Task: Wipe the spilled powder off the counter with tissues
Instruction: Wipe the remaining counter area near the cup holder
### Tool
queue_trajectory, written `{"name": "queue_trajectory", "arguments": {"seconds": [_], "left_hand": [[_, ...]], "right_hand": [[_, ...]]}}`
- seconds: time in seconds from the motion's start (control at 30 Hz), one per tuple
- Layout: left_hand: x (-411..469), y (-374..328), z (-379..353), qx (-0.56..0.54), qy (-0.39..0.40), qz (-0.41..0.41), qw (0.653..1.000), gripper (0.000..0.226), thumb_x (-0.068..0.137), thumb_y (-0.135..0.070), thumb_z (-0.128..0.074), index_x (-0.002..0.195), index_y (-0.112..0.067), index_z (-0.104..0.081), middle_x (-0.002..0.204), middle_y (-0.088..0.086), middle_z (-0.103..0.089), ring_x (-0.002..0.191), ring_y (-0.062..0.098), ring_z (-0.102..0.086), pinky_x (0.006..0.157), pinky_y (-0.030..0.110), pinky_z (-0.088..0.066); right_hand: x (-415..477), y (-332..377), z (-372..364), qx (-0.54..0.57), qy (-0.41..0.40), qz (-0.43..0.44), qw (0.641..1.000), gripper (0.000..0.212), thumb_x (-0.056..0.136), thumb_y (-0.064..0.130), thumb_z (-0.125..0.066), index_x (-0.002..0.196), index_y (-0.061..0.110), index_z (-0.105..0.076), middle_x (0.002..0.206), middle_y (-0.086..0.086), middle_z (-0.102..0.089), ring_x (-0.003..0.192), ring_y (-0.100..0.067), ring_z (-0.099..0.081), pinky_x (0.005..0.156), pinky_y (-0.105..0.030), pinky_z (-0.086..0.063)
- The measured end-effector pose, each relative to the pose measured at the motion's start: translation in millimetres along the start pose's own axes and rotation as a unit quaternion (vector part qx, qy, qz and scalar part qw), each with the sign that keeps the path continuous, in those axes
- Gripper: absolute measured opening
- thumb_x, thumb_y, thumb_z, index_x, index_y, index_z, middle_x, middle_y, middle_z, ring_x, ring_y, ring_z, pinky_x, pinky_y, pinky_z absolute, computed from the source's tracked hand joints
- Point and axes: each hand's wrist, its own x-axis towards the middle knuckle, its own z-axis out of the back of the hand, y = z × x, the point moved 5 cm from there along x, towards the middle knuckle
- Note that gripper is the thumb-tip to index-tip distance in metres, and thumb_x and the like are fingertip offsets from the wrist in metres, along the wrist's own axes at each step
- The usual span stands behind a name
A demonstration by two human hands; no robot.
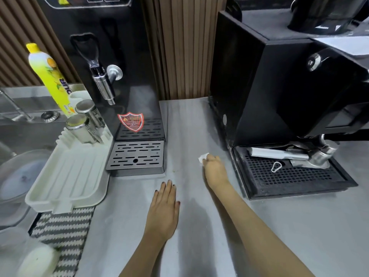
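My right hand (214,168) reaches forward over the grey counter (189,126) and holds a small white tissue (203,157) down on it, fingers curled over the wad; only a corner of the tissue shows. It sits close to the left front corner of the black coffee machine's drip tray (289,174). My left hand (164,204) lies flat on the counter nearer to me, fingers straight and together. A few tiny green specks (175,171) lie on the counter near the water dispenser's base. A faint pale dusting covers the counter strip between the two machines.
A black water dispenser (111,66) with a metal drip grate (137,154) stands at the left. A white drying tray (69,174) holds two steel cups (79,126). A yellow detergent bottle (50,76) and a sink lie further left. A striped cloth (63,232) lies below the tray.
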Motion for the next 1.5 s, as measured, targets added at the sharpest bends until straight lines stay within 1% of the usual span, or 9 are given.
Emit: {"name": "queue_trajectory", "arguments": {"seconds": [0.1, 0.2, 0.33, 0.5, 0.73, 1.03, 1.17, 1.3, 1.5], "left_hand": [[-1, 3, -2, 0.011, 0.017, 0.016, 1.0, 0.057, 0.094, -0.034, -0.016, 0.14, -0.008, -0.037, 0.151, 0.006, -0.027, 0.14, 0.018, -0.014, 0.112, 0.028, -0.001], [1, 4, -4, 0.019, 0.015, 0.016, 1.0, 0.056, 0.094, -0.033, -0.018, 0.14, -0.007, -0.038, 0.151, 0.006, -0.029, 0.14, 0.019, -0.017, 0.112, 0.029, -0.003], [1, 3, -1, 0.015, 0.0, 0.011, 1.0, 0.062, 0.092, -0.036, -0.009, 0.143, -0.009, -0.032, 0.154, 0.003, -0.021, 0.141, 0.015, -0.006, 0.114, 0.027, 0.003], [0, 1, 0, 0.022, 0.003, 0.014, 1.0, 0.066, 0.09, -0.037, -0.004, 0.144, -0.01, -0.029, 0.154, 0.003, -0.018, 0.144, 0.019, -0.01, 0.114, 0.032, -0.001], [0, 2, 0, 0.026, 0.03, 0.029, 0.999, 0.06, 0.092, -0.033, -0.012, 0.141, -0.008, -0.036, 0.151, 0.006, -0.028, 0.141, 0.023, -0.022, 0.113, 0.038, -0.008], [1, -1, 2, 0.023, 0.018, 0.018, 0.999, 0.067, 0.088, -0.037, -0.002, 0.145, -0.011, -0.025, 0.155, 0.001, -0.014, 0.144, 0.019, -0.008, 0.112, 0.029, 0.006], [0, 1, 0, 0.021, 0.015, 0.023, 0.999, 0.063, 0.09, -0.034, -0.006, 0.144, -0.01, -0.029, 0.154, 0.002, -0.019, 0.143, 0.02, -0.013, 0.113, 0.032, 0.001], [0, 1, -1, 0.019, 0.019, 0.023, 0.999, 0.062, 0.091, -0.034, -0.008, 0.144, -0.01, -0.029, 0.154, 0.003, -0.02, 0.143, 0.02, -0.013, 0.114, 0.033, -0.001], [0, 2, 0, 0.017, 0.022, 0.026, 0.999, 0.066, 0.089, -0.037, -0.003, 0.146, -0.012, -0.024, 0.155, 0.0, -0.014, 0.144, 0.017, -0.007, 0.115, 0.028, 0.0]], "right_hand": [[-48, 35, -1, 0.022, 0.05, 0.111, 0.992, 0.052, 0.089, 0.018, -0.017, 0.118, 0.001, -0.057, 0.121, -0.02, -0.052, 0.114, -0.032, -0.047, 0.095, -0.037, -0.037], [-124, 38, -1, 0.013, 0.061, 0.138, 0.989, 0.049, 0.079, 0.018, -0.023, 0.091, 0.01, -0.07, 0.088, -0.009, -0.064, 0.082, -0.028, -0.062, 0.067, -0.033, -0.052], [-54, -10, 13, -0.031, -0.049, -0.034, 0.998, 0.019, 0.081, 0.008, -0.06, 0.098, 0.014, -0.068, 0.093, -0.007, -0.063, 0.086, -0.027, -0.061, 0.064, -0.03, -0.049], [45, -18, 5, 0.048, -0.017, -0.126, 0.991, 0.032, 0.088, -0.002, -0.042, 0.113, 0.008, -0.06, 0.115, -0.01, -0.057, 0.109, -0.026, -0.051, 0.086, -0.03, -0.042], [-86, 43, 8, 0.03, 0.063, 0.137, 0.988, 0.032, 0.095, 0.002, -0.037, 0.121, 0.003, -0.055, 0.121, -0.017, -0.051, 0.112, -0.033, -0.046, 0.09, -0.038, -0.04], [77, -16, 19, 0.119, -0.028, -0.177, 0.976, 0.025, 0.09, 0.0, -0.044, 0.113, -0.003, -0.055, 0.117, -0.02, -0.054, 0.109, -0.034, -0.054, 0.087, -0.036, -0.044], [30, 38, 4, 0.1, 0.02, -0.035, 0.994, 0.022, 0.09, 0.001, -0.044, 0.105, 0.0, -0.061, 0.109, -0.016, -0.06, 0.101, -0.03, -0.055, 0.084, -0.031, -0.043], [-71, 56, 2, 0.085, 0.013, 0.076, 0.993, 0.014, 0.06, 0.007, -0.068, 0.07, 0.017, -0.07, 0.072, 0.004, -0.063, 0.064, -0.017, -0.061, 0.05, -0.019, -0.046], [45, -24, 40, -0.015, -0.073, -0.142, 0.987, 0.028, 0.093, -0.004, -0.038, 0.115, -0.01, -0.054, 0.123, -0.022, -0.053, 0.116, -0.035, -0.049, 0.09, -0.041, -0.044]]}}
